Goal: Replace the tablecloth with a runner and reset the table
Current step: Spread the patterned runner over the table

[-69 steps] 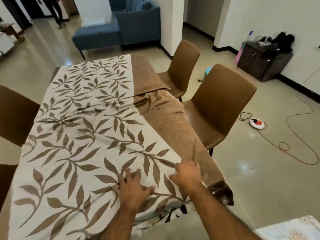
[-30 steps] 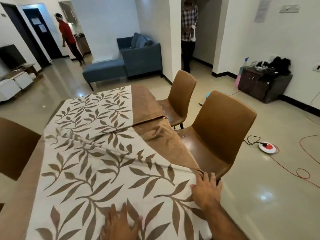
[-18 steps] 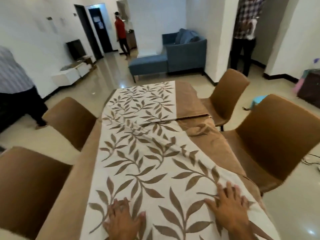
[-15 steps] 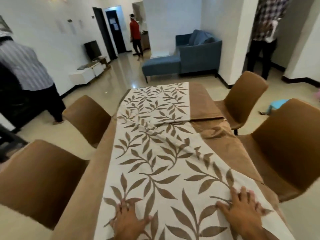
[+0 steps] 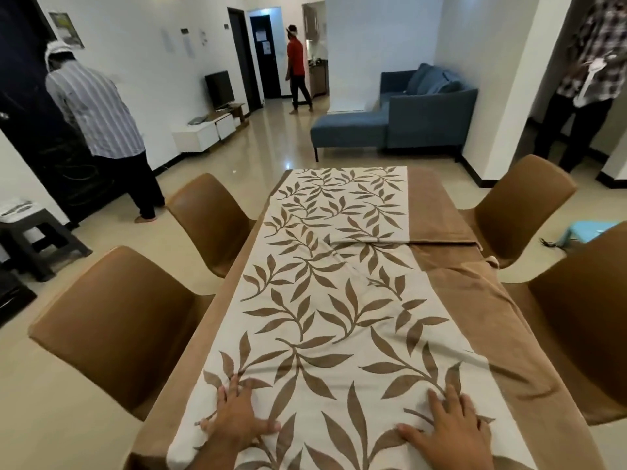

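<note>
Both hands point(image 5: 237, 418) point(image 5: 451, 425) now farther apart, flat near runner point(image 5: 339, 300) edges.

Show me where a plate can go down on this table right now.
The runner lies bare from the hands to its mid-table fold. The near end is taken by the left hand and right hand; the brown cloth is rumpled.
</note>
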Demonstrator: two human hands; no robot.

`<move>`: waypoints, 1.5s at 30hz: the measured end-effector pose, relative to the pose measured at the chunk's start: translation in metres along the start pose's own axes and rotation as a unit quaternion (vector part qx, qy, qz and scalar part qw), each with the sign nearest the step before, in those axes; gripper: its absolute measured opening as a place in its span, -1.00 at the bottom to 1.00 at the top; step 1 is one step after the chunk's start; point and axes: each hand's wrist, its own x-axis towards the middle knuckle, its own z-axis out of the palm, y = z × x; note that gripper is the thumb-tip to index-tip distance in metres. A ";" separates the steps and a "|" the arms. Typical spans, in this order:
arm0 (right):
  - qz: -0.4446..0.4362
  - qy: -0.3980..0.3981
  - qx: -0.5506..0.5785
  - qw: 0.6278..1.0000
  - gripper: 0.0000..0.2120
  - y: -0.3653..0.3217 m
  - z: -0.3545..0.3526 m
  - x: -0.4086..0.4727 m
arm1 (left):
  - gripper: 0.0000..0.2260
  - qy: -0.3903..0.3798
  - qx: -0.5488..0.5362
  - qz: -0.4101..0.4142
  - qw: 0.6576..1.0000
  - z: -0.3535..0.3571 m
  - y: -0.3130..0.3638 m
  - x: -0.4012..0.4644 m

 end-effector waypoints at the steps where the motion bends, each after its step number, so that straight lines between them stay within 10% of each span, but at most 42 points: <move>1: -0.004 0.002 0.001 1.000 0.23 0.000 -0.003 0.000 | 0.07 -0.006 0.000 -0.006 1.000 -0.002 -0.001 0.002; 9: -0.044 0.044 0.005 0.998 -0.19 -0.002 -0.012 -0.005 | -0.15 0.051 -0.017 0.149 0.987 0.014 0.040 -0.013; 36: 0.001 -0.108 -0.068 0.992 0.14 -0.033 -0.028 0.028 | 0.04 -0.047 0.063 0.191 0.978 0.023 0.062 -0.011; 40: -0.040 -0.156 -0.056 0.985 -0.15 -0.047 -0.065 0.074 | -0.13 -0.018 0.107 0.194 0.975 0.002 0.086 -0.004; 45: -0.045 0.042 -0.024 0.998 -0.65 -0.054 -0.098 0.151 | -0.28 0.046 -0.024 0.180 0.982 -0.013 0.118 0.023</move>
